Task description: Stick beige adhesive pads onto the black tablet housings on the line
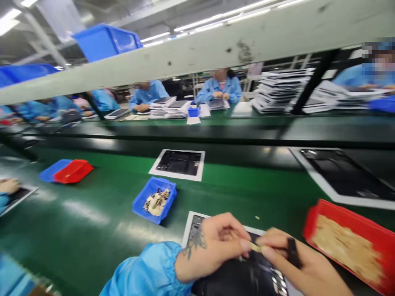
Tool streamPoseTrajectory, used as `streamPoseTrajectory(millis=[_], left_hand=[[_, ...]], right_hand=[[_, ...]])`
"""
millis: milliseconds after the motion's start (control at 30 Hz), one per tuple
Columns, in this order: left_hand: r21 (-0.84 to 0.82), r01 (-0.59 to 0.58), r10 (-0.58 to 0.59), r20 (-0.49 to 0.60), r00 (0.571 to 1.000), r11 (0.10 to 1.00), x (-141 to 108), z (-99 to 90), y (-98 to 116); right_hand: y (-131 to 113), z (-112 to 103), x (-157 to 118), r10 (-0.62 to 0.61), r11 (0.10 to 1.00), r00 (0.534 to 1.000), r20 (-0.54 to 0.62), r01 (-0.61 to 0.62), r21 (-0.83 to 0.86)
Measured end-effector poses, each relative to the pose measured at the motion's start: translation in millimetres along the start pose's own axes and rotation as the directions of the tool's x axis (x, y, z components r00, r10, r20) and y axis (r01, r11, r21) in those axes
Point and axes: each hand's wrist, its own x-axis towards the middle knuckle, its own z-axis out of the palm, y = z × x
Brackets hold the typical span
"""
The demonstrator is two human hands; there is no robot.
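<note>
In the head view, my left hand, with a dark mark on its back and a blue sleeve, pinches one end of a small pale yellow strip. The other end is between the thumb and fingers of my right hand. A short black object, whose kind I cannot make out, also sits among the right fingers. Both hands are over a black device panel on a white sheet, which they partly cover. Right of them stands a red bin with many flat, pale yellow pieces.
A blue bin holds pale and dark scraps. Other panels lie on white sheets on the green bench. Red and blue trays overlap at left, near a co-worker's hand. A pale shelf beam crosses above; co-workers sit opposite.
</note>
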Motion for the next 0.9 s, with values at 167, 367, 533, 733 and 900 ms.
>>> streamPoseTrajectory(millis=[167,367,533,733,900], left_hand=[[0.082,0.002,-0.002,0.003,1.000,0.997,-3.0,-2.8,-2.4],[0.097,0.059,-0.060,0.013,0.998,0.994,-1.1,-0.6,-8.1],[-0.054,0.107,-0.107,-0.006,0.994,0.993,-0.3,6.0,-9.0],[-0.076,0.135,-0.138,-0.030,0.990,0.988,0.6,8.0,-9.3],[0.034,0.094,-0.092,-0.076,0.993,0.995,0.1,6.5,-12.5]], right_hand=[[-27.7,9.9,-1.4,0.094,0.988,0.993,-0.065,-0.085,0.126],[-30.3,11.8,-1.8,0.023,0.974,0.999,-0.032,-0.015,0.225],[-27.8,14.1,-1.7,-0.015,0.986,0.999,-0.044,0.022,0.163],[-30.7,14.0,-2.6,-0.043,0.974,0.998,-0.039,0.051,0.219],[-30.3,11.7,-0.1,-0.009,0.991,0.993,-0.121,0.025,0.130]])
